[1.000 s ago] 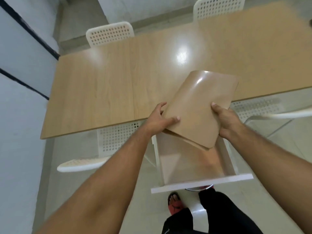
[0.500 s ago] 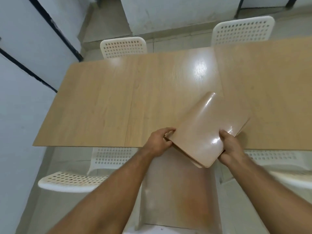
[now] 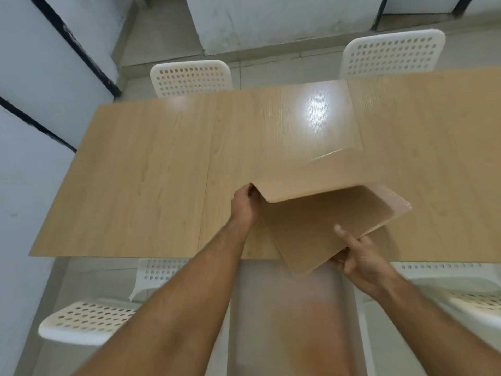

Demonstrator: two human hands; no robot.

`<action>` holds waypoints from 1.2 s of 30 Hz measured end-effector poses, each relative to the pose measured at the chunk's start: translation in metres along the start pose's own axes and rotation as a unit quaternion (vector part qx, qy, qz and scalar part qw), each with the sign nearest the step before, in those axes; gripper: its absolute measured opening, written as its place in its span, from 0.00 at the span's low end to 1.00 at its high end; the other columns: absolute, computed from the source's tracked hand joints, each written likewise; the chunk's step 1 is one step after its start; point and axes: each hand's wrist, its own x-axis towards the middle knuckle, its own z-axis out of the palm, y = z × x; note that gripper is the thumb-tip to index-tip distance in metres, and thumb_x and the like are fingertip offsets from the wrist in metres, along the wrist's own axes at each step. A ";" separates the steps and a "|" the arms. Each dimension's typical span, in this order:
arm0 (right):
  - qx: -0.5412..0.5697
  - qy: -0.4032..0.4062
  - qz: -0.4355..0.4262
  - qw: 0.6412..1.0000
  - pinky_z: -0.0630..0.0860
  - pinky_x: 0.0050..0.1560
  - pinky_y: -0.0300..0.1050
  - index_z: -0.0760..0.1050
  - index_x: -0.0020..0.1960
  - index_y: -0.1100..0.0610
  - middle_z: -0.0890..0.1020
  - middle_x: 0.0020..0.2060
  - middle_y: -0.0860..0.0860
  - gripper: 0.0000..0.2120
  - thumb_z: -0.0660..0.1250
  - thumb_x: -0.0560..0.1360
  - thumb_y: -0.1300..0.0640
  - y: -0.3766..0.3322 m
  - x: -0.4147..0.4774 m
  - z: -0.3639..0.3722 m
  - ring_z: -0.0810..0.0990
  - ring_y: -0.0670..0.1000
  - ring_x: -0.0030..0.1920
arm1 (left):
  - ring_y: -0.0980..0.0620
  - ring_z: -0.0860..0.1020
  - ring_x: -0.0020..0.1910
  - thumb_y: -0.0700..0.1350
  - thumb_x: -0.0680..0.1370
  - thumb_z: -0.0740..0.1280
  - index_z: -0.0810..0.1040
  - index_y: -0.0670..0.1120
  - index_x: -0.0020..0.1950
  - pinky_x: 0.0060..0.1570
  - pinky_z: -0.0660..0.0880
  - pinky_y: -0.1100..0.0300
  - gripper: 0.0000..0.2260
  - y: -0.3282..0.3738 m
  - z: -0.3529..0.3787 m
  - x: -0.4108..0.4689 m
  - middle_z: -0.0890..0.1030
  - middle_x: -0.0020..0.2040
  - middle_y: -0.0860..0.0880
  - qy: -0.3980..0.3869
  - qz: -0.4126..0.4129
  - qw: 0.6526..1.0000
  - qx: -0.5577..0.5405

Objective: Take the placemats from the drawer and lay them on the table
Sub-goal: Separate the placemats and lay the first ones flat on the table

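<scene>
One long wood-grain bench [image 3: 149, 172] fills the middle of the view. Below its near edge is one open drawer [image 3: 284, 321], blurred. Four white perforated chairs stand around the bench: two at the far side [image 3: 191, 77] [image 3: 393, 52], and two at the near side, left [image 3: 89, 318] and right [image 3: 474, 308] of the drawer. The placemats are held over the near edge of the bench, above the drawer. One glossy top placemat [image 3: 311, 180] is raised and curled away from the rest. Under it is a tan stack of placemats [image 3: 325, 226] showing at least two layers at its right edge; the exact count cannot be told. The left hand [image 3: 244, 207] has its fingers curled round the near-left corner of the top placemat. The right hand [image 3: 355, 256] clamps the near edge of the stack, thumb [image 3: 339, 229] on top and fingers underneath.
</scene>
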 end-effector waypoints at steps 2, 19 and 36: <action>0.013 0.036 -0.002 0.999 0.84 0.43 0.51 0.75 0.63 0.60 0.85 0.53 0.57 0.13 0.67 0.78 0.62 0.007 0.004 0.004 0.86 0.56 0.49 | 0.48 0.79 0.47 0.41 0.79 0.64 0.82 0.48 0.43 0.46 0.76 0.60 0.08 0.006 -0.004 0.007 0.82 0.45 0.46 -0.007 -0.030 0.999 -0.041; 0.064 0.193 -0.021 0.979 0.84 0.38 0.50 0.75 0.57 0.56 0.83 0.50 0.53 0.07 0.65 0.80 0.64 0.049 0.029 0.042 0.83 0.52 0.46 | 0.42 0.56 0.78 0.54 0.76 0.68 0.64 0.50 0.78 0.74 0.61 0.48 0.31 -0.018 0.006 -0.049 0.57 0.80 0.44 -0.077 0.157 0.929 0.325; -0.066 0.317 0.028 0.946 0.83 0.39 0.47 0.73 0.51 0.55 0.83 0.45 0.58 0.09 0.71 0.74 0.61 0.057 0.016 0.018 0.85 0.53 0.35 | 0.51 0.59 0.78 0.60 0.75 0.70 0.79 0.56 0.67 0.69 0.61 0.49 0.21 -0.032 0.008 -0.094 0.68 0.77 0.56 -0.231 0.182 0.850 0.437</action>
